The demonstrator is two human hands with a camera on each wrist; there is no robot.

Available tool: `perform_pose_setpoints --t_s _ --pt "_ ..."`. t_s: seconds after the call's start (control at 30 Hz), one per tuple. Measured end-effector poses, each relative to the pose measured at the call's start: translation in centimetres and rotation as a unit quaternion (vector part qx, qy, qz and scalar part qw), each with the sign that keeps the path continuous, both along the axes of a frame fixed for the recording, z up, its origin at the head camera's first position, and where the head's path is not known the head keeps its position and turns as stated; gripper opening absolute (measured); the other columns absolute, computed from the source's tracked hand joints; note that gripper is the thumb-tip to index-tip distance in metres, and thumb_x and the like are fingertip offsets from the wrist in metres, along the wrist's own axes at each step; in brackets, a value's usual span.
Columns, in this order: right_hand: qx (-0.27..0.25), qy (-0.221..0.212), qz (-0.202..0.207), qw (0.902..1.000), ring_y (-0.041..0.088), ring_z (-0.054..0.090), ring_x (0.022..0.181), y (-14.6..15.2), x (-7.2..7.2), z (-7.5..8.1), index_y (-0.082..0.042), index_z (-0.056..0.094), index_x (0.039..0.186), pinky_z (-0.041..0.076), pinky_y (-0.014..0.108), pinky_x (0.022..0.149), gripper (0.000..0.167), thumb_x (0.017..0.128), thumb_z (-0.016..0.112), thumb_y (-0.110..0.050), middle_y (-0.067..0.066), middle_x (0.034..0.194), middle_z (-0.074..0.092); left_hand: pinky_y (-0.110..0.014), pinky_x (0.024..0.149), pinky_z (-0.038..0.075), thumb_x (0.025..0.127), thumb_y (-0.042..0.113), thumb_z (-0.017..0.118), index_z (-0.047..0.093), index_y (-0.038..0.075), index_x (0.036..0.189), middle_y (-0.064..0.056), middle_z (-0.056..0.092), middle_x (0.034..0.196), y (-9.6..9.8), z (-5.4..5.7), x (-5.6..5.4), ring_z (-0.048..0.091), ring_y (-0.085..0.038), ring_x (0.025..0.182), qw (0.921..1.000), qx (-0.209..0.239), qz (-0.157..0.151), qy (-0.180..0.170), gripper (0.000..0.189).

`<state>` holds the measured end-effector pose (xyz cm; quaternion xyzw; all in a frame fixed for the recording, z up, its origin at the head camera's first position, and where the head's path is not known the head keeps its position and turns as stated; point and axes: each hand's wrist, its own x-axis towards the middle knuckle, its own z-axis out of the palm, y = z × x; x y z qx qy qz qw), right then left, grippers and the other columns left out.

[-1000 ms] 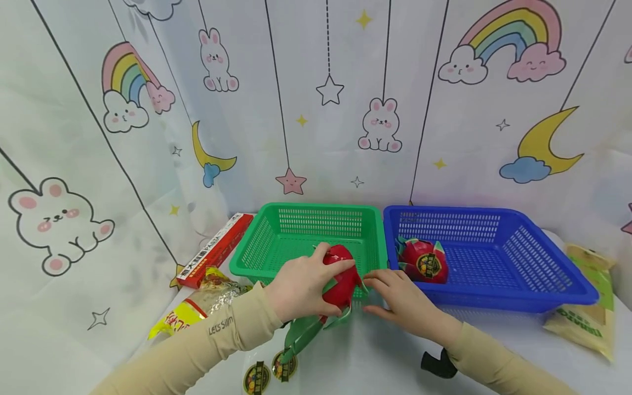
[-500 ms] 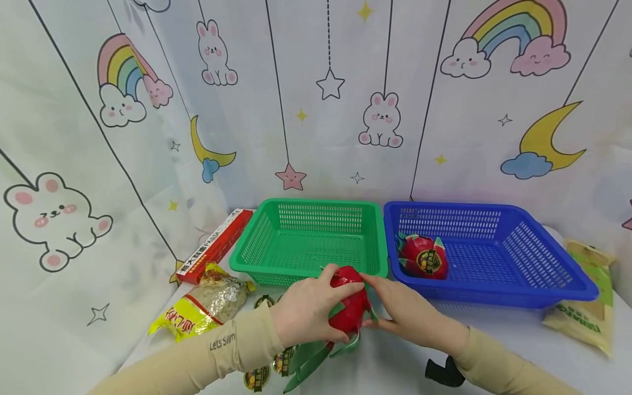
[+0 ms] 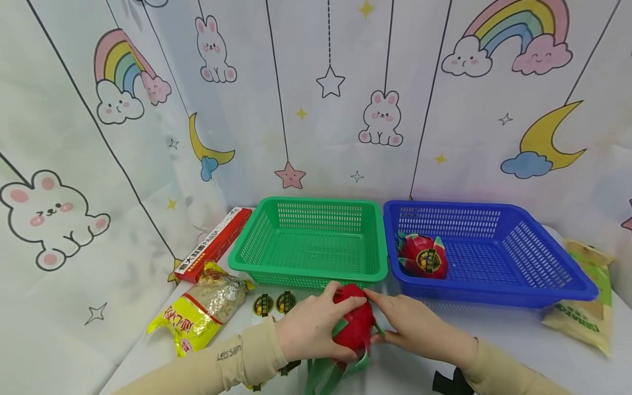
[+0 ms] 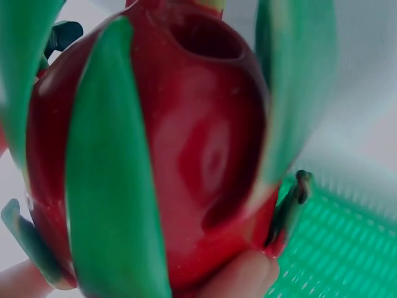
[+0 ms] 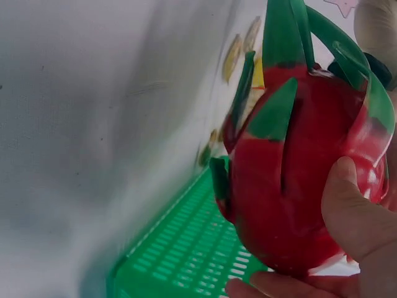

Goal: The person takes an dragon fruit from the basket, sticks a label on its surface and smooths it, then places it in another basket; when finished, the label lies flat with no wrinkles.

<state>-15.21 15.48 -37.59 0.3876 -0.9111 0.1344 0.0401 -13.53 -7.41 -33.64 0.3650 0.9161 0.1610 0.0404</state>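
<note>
Between both hands is a red dragon fruit (image 3: 356, 325) with green leaf-like scales, in front of the green basket. The left hand (image 3: 318, 323) grips it from the left and above, thumb and fingers spread around it. From the right side the right hand (image 3: 412, 326) holds it; the right wrist view shows its thumb pressed on the glossy red skin (image 5: 279, 192) and fingers beneath. Long green tips (image 3: 326, 376) point toward the person. In the blue basket (image 3: 494, 299) lies another dragon fruit (image 3: 422, 257) bearing a round black-and-gold sticker.
The green basket (image 3: 308, 280) stands at the back, beside the blue one. At left lie a red pasta box (image 3: 214, 244) and a yellow food bag (image 3: 204, 307). Several round stickers (image 3: 263, 305) lie near the left hand. A tan-green bag (image 3: 582, 307) is at right; a black object (image 3: 451, 381) lies near the right sleeve.
The dragon fruit has come toward the person, from over the green basket's front edge to in front of it. The right hand, apart from it before, has closed onto its right side.
</note>
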Motion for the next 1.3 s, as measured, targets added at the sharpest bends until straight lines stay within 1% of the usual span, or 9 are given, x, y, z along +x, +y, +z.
perform_pose_setpoints --t_s 0.07,0.13,0.37,0.5,0.6,0.8,1.0,1.13,1.3 --pt "0.004 0.005 0.006 1.0 0.006 0.058 0.078 0.2 -0.1 -0.1 0.0 0.041 0.134 0.052 0.037 0.077 0.075 0.081 0.061 -0.049 -0.007 0.092 0.064 -0.015 0.061 0.049 0.07 0.047 0.075 0.043 0.027 0.135 -0.008 0.044 0.124 0.2 -0.3 -0.1 0.058 -0.012 0.077 0.9999 0.005 0.006 -0.01 0.075" --pt "0.008 0.004 0.013 0.9999 0.008 0.06 0.081 0.4 -0.2 -0.2 0.001 0.041 0.135 0.052 0.037 0.076 0.075 0.082 0.061 -0.047 -0.006 0.091 0.065 -0.015 0.061 0.049 0.071 0.047 0.075 0.043 0.028 0.135 -0.008 0.044 0.124 0.3 -0.7 -0.1 0.059 -0.014 0.077 0.9997 0.011 0.013 -0.016 0.075" --pt "0.027 -0.02 0.021 0.9992 0.014 0.063 0.081 0.6 -0.5 -0.5 0.003 0.04 0.135 0.052 0.038 0.074 0.078 0.083 0.054 -0.052 -0.004 0.089 0.067 -0.011 0.056 0.046 0.071 0.044 0.076 0.046 0.027 0.133 -0.007 0.045 0.116 0.7 -1.4 -0.2 0.061 -0.014 0.076 0.9991 0.029 0.02 -0.021 0.071" --pt "0.025 -0.034 0.028 0.9987 0.013 0.063 0.08 0.7 -0.8 -0.6 0.004 0.04 0.135 0.053 0.035 0.071 0.075 0.082 0.06 -0.046 -0.003 0.091 0.066 -0.011 0.055 0.045 0.071 0.042 0.076 0.047 0.026 0.131 -0.006 0.045 0.114 1.0 -1.7 -0.4 0.06 -0.016 0.076 0.9984 0.037 0.029 -0.031 0.069" --pt "0.021 -0.061 0.035 0.9973 0.01 0.062 0.078 0.8 -1.1 -0.6 0.004 0.039 0.135 0.052 0.03 0.068 0.073 0.081 0.066 -0.038 -0.002 0.092 0.066 -0.013 0.055 0.046 0.072 0.043 0.076 0.048 0.027 0.13 -0.005 0.045 0.113 1.3 -2.0 -0.5 0.059 -0.018 0.074 0.9974 0.038 0.043 -0.043 0.066" --pt "0.014 -0.094 0.04 0.9947 0.004 0.058 0.071 0.9 -1.7 -1.0 0.004 0.039 0.136 0.049 0.022 0.06 0.072 0.08 0.068 -0.031 0.0 0.089 0.066 -0.016 0.054 0.047 0.073 0.04 0.075 0.048 0.025 0.13 -0.007 0.044 0.112 1.7 -2.5 -0.7 0.061 -0.02 0.071 0.9952 0.049 0.054 -0.065 0.065" --pt "0.021 -0.107 0.048 0.9929 0.009 0.063 0.081 1.2 -2.1 -1.2 0.004 0.038 0.137 0.052 0.024 0.066 0.073 0.081 0.066 -0.033 0.009 0.109 0.065 -0.017 0.055 0.048 0.073 0.041 0.075 0.047 0.024 0.131 -0.005 0.043 0.11 1.9 -3.1 -1.0 0.061 -0.018 0.073 0.9926 0.054 0.058 -0.092 0.066" --pt "0.019 -0.122 0.052 0.991 0.011 0.063 0.086 1.5 -2.6 -1.5 0.001 0.038 0.137 0.052 0.025 0.069 0.073 0.08 0.067 -0.033 0.007 0.11 0.065 -0.018 0.055 0.049 0.073 0.041 0.074 0.046 0.023 0.131 -0.005 0.043 0.109 2.1 -3.3 -1.2 0.06 -0.018 0.072 0.9902 0.056 0.069 -0.107 0.066" --pt "0.016 -0.13 0.054 0.9899 0.013 0.062 0.094 1.8 -3.4 -1.9 -0.004 0.039 0.139 0.053 0.027 0.075 0.073 0.078 0.068 -0.033 0.006 0.117 0.063 -0.018 0.054 0.049 0.075 0.042 0.072 0.044 0.02 0.131 -0.006 0.042 0.109 2.1 -3.4 -1.5 0.059 -0.017 0.067 0.9905 0.057 0.071 -0.103 0.066"
